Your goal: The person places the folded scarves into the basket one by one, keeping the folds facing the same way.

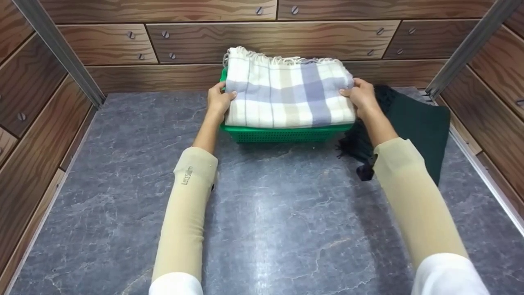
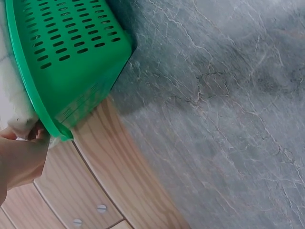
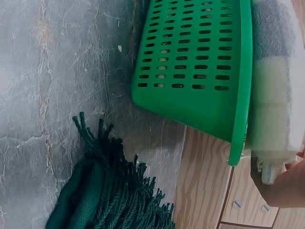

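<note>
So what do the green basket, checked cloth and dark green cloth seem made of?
Green basket: probably molded plastic, smooth with a slight sheen and clean slots.
Checked cloth: woven fabric, soft-looking and matte, with a tasselled edge; cotton or wool, I can't tell.
Dark green cloth: likely woven or knitted textile, matte, with a twisted yarn fringe; fibre unclear.

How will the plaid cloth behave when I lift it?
The plaid cloth will probably be floppy: its folded edges look soft and rounded. The loose fringe along its far edge could trail or snag. It seems unlikely to roll, being broad and flat over the basket.
</note>
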The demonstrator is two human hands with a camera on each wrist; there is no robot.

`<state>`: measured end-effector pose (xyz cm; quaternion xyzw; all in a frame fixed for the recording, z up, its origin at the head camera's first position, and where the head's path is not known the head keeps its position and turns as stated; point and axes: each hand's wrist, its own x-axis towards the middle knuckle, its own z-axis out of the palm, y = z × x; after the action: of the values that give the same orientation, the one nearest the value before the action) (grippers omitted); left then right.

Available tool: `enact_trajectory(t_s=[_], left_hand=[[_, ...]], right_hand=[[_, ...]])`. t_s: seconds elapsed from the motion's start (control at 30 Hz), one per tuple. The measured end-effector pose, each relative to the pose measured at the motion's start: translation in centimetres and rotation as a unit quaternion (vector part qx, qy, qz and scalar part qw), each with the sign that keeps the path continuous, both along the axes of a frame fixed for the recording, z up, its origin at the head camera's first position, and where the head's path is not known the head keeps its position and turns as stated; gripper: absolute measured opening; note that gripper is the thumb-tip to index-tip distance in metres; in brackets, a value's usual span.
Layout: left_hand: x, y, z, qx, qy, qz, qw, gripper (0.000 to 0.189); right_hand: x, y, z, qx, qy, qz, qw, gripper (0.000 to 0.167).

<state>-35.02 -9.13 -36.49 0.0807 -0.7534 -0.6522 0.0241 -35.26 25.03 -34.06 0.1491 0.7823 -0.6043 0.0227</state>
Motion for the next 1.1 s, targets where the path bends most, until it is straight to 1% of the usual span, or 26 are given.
enact_trajectory(t_s=[0.13,0.23,0.37,0.47,0.57,0.7,0.83,0.93,1.1], left_hand=[[0.1,0.0,0.5,0.010,-0.001,-0.001,0.9999,0.044],[0.3,-0.1,1.1,0.020,-0.008,-0.010,0.9997,0.045],[0.5,-0.4,2.3,0.041,-0.030,-0.023,0.9984,0.046],[0.6,-0.6,3.3,0.070,-0.038,-0.029,0.9964,0.045],[0.8,-0.8,4.1,0.093,-0.034,-0.032,0.9946,0.044],[0.9,-0.9,4.8,0.113,-0.022,-0.032,0.9928,0.039],[1.1,-1.0,5.4,0.130,-0.014,-0.033,0.9908,0.035],[1.1,-1.0,5.8,0.144,-0.011,-0.030,0.9891,0.035],[1.1,-1.1,6.5,0.175,-0.009,-0.022,0.9842,0.036]], right_hand=[[0.1,0.0,0.6,-0.005,-0.017,-0.004,0.9998,0.054],[0.3,0.1,1.2,-0.012,-0.021,-0.003,0.9997,0.055],[0.6,0.2,2.3,-0.037,-0.016,0.002,0.9992,0.055],[0.8,0.3,3.3,-0.054,-0.016,0.008,0.9984,0.055],[0.9,0.4,4.2,-0.070,-0.020,0.013,0.9973,0.057],[1.1,0.3,5.1,-0.079,-0.019,0.019,0.9965,0.057],[1.2,0.4,5.7,-0.095,-0.018,0.019,0.9951,0.056],[1.4,0.5,6.1,-0.120,-0.014,0.019,0.9924,0.054],[1.6,0.7,6.8,-0.152,-0.003,0.029,0.9880,0.054]])
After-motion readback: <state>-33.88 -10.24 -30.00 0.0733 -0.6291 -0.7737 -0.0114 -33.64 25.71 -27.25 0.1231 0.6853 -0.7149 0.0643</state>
